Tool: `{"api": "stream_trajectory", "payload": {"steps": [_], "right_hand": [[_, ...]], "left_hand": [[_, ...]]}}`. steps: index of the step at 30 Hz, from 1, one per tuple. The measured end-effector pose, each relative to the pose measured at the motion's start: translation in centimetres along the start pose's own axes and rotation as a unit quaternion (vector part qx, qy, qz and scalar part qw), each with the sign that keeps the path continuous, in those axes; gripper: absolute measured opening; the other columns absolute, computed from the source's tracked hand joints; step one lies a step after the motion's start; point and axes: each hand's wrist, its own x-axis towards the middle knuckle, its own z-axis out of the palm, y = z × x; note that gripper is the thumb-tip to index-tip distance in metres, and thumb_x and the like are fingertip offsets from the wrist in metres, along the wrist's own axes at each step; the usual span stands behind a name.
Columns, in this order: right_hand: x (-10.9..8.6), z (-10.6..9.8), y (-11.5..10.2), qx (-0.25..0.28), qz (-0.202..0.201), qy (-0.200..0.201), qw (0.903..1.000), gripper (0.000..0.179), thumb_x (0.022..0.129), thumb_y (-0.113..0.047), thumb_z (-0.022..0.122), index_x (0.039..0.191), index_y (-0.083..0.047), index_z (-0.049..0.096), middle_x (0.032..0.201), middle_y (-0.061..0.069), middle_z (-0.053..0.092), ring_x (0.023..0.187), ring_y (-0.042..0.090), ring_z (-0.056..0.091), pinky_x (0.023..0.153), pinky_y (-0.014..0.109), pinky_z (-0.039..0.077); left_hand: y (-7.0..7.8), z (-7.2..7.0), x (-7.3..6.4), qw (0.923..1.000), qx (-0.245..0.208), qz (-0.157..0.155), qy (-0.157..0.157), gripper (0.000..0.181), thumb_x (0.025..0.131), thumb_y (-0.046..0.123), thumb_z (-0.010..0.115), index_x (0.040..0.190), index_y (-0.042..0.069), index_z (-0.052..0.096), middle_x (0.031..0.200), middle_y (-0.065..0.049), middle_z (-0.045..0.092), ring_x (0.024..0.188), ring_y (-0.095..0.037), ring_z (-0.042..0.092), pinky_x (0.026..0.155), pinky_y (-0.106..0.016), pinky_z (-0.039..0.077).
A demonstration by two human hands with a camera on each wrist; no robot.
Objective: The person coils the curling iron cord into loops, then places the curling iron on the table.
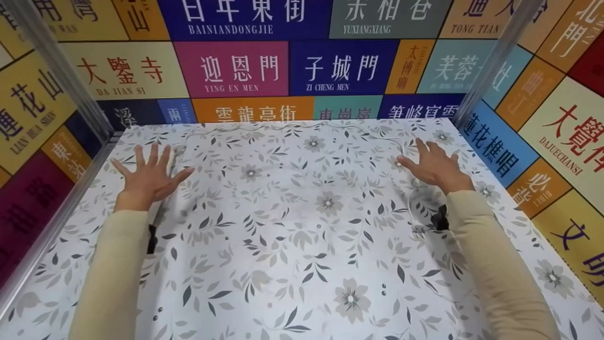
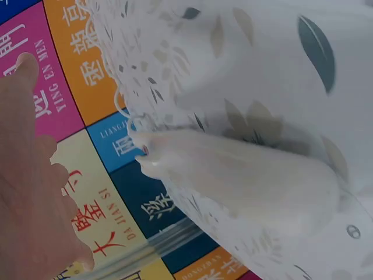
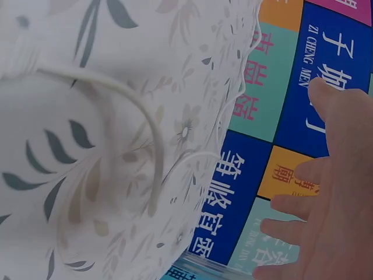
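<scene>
My left hand (image 1: pixel 146 177) is held out over the back left of the table with its fingers spread and nothing in them. A smooth, white, elongated object (image 2: pixel 245 181) lies on the cloth below it in the left wrist view; its exact kind does not show. Over the back right, my right hand (image 1: pixel 434 165) also has its fingers spread and holds nothing. Beneath that hand a white cord (image 3: pixel 148 116) arches above the cloth, with a ribbed white end (image 3: pixel 23 63) at the left edge of the right wrist view.
A white cloth with grey leaves and flowers (image 1: pixel 283 212) covers the table. The thin cord runs in waves along the back edge. Colourful sign-patterned panels (image 1: pixel 231 68) rise behind and at both sides, with clear corner posts (image 1: pixel 490 61) at the back. Black pieces (image 1: pixel 441 217) sit by both wrists.
</scene>
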Motion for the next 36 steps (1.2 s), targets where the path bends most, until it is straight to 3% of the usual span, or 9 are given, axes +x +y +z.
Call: {"api": "stream_trajectory", "payload": {"steps": [10, 15, 20, 23, 25, 27, 29, 32, 36], "right_hand": [[-1.2, 1.2, 2.6, 0.026, 0.013, -0.025, 0.9993, 0.110, 0.092, -0.082, 0.025, 0.159, 0.000, -0.007, 0.160, 0.040, 0.000, 0.145, 0.060, 0.005, 0.109, 0.079, 0.001], [-1.9, 2.5, 3.0, 0.043, 0.026, -0.051, 0.9974, 0.112, 0.093, -0.080, 0.020, 0.155, 0.010, -0.004, 0.157, 0.044, -0.002, 0.140, 0.064, 0.013, 0.111, 0.075, 0.015], [-2.7, 3.6, 2.5, 0.047, 0.028, -0.083, 0.9951, 0.108, 0.097, -0.075, 0.021, 0.145, 0.022, 0.021, 0.135, 0.045, 0.036, 0.103, 0.049, 0.053, 0.087, 0.058, 0.043], [-3.1, 4.0, 2.1, 0.048, 0.049, -0.088, 0.9937, 0.112, 0.097, -0.074, 0.024, 0.145, 0.026, 0.012, 0.120, 0.042, 0.050, 0.085, 0.034, 0.056, 0.078, 0.047, 0.044], [-3.4, 4.2, 1.9, 0.063, 0.067, -0.097, 0.9910, 0.116, 0.098, -0.072, 0.030, 0.143, 0.029, -0.005, 0.127, 0.046, 0.044, 0.080, 0.031, 0.056, 0.074, 0.044, 0.046], [-3.7, 4.5, 1.8, 0.078, 0.079, -0.101, 0.9887, 0.106, 0.097, -0.068, 0.039, 0.140, 0.027, 0.021, 0.111, 0.040, 0.052, 0.074, 0.027, 0.058, 0.068, 0.040, 0.049], [-3.9, 4.7, 1.7, 0.094, 0.079, -0.109, 0.9865, 0.080, 0.098, -0.062, 0.046, 0.117, 0.016, 0.047, 0.095, 0.028, 0.054, 0.068, 0.024, 0.057, 0.061, 0.035, 0.049], [-3.7, 4.9, 1.6, 0.126, 0.076, -0.123, 0.9814, 0.050, 0.098, -0.052, 0.053, 0.083, -0.005, 0.046, 0.070, 0.005, 0.049, 0.062, 0.018, 0.055, 0.059, 0.032, 0.048], [-3.3, 5.0, 1.3, 0.162, 0.067, -0.144, 0.9740, 0.041, 0.099, -0.040, 0.056, 0.083, -0.002, 0.056, 0.061, -0.001, 0.052, 0.059, 0.015, 0.052, 0.061, 0.031, 0.048]], "left_hand": [[-3.4, 1.2, -2.1, 0.9993, -0.025, -0.021, -0.018, 0.108, 0.092, 0.082, 0.026, 0.159, 0.000, 0.005, 0.159, -0.039, -0.006, 0.139, -0.065, -0.021, 0.092, -0.085, -0.022], [-4.4, 2.1, -3.0, 0.9977, -0.050, -0.028, -0.035, 0.109, 0.092, 0.081, 0.025, 0.158, -0.004, 0.004, 0.156, -0.044, -0.001, 0.138, -0.069, -0.015, 0.094, -0.086, -0.018], [-4.7, 2.9, -3.6, 0.9973, -0.056, -0.023, -0.041, 0.104, 0.097, 0.075, 0.023, 0.154, -0.012, 0.014, 0.148, -0.049, 0.022, 0.135, -0.068, 0.023, 0.102, -0.084, 0.017], [-4.7, 3.4, -3.9, 0.9977, -0.060, -0.022, -0.022, 0.101, 0.099, 0.071, 0.025, 0.149, -0.018, 0.023, 0.138, -0.051, 0.034, 0.121, -0.066, 0.041, 0.095, -0.076, 0.035], [-4.7, 3.7, -4.0, 0.9977, -0.061, -0.026, -0.017, 0.100, 0.101, 0.068, 0.027, 0.146, -0.021, 0.025, 0.134, -0.052, 0.037, 0.116, -0.066, 0.045, 0.091, -0.074, 0.039], [-4.6, 4.0, -4.0, 0.9974, -0.060, -0.032, -0.023, 0.097, 0.102, 0.065, 0.030, 0.145, -0.022, 0.024, 0.133, -0.053, 0.037, 0.115, -0.066, 0.045, 0.092, -0.073, 0.040], [-4.6, 4.2, -4.0, 0.9969, -0.058, -0.039, -0.034, 0.095, 0.102, 0.062, 0.033, 0.143, -0.024, 0.023, 0.132, -0.053, 0.037, 0.114, -0.066, 0.046, 0.091, -0.072, 0.040], [-4.6, 4.5, -3.7, 0.9956, -0.060, -0.053, -0.049, 0.090, 0.103, 0.054, 0.040, 0.140, -0.026, 0.023, 0.129, -0.053, 0.039, 0.112, -0.064, 0.048, 0.090, -0.070, 0.042], [-4.5, 4.9, -3.5, 0.9931, -0.074, -0.074, -0.052, 0.084, 0.102, 0.047, 0.046, 0.137, -0.026, 0.026, 0.123, -0.050, 0.043, 0.109, -0.063, 0.051, 0.089, -0.067, 0.043]]}}
